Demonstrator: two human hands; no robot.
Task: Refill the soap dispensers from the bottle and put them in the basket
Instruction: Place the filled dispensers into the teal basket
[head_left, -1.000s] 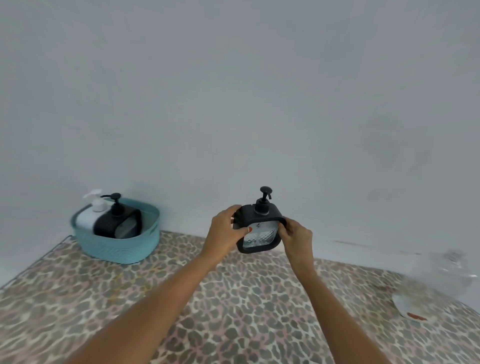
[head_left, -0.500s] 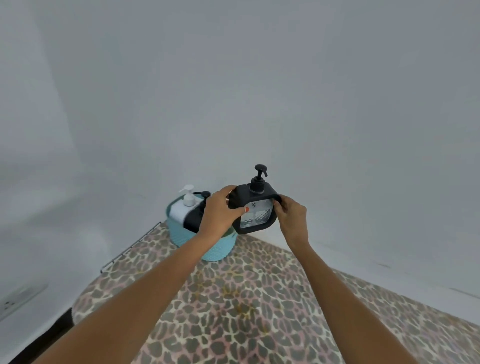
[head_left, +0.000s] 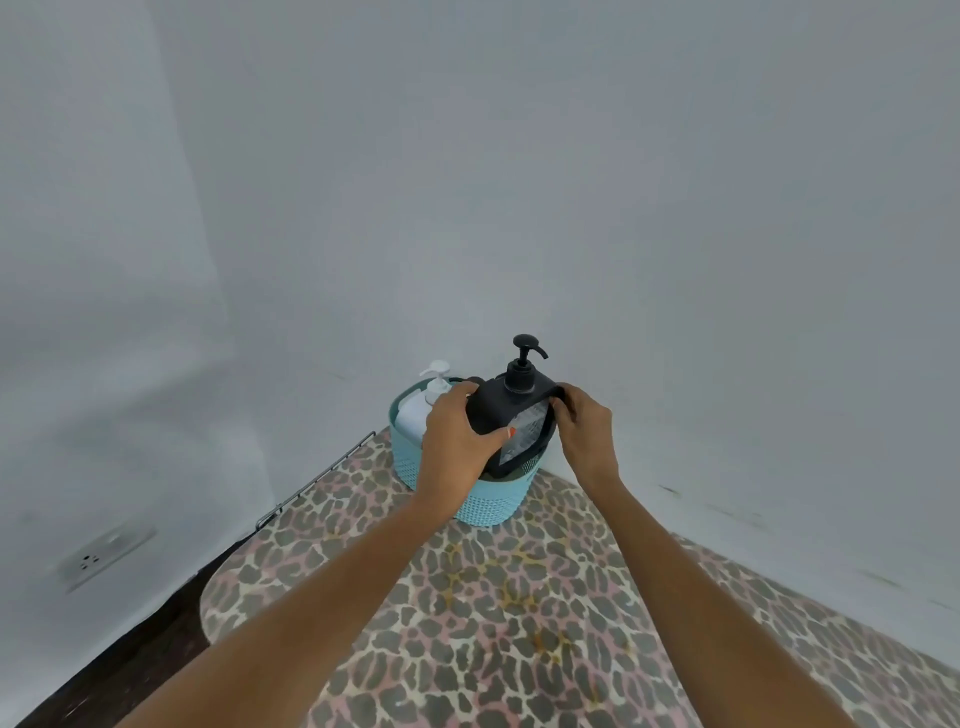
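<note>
Over the teal basket (head_left: 488, 501), both hands, left (head_left: 457, 441) and right (head_left: 584, 431), grip the black dispenser (head_left: 506, 410), carried across from mid-table a second ago, nearly stowed.

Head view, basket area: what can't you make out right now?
- Black dispenser: its lower left side sits behind the left hand; its base is below the basket rim, so whether it rests on the bottom is unclear.
- White dispenser: partly behind the left hand.
- Anything else in the basket: blocked by hands and dispenser.
- Right hand: fingertips hidden behind the dispenser.
</note>
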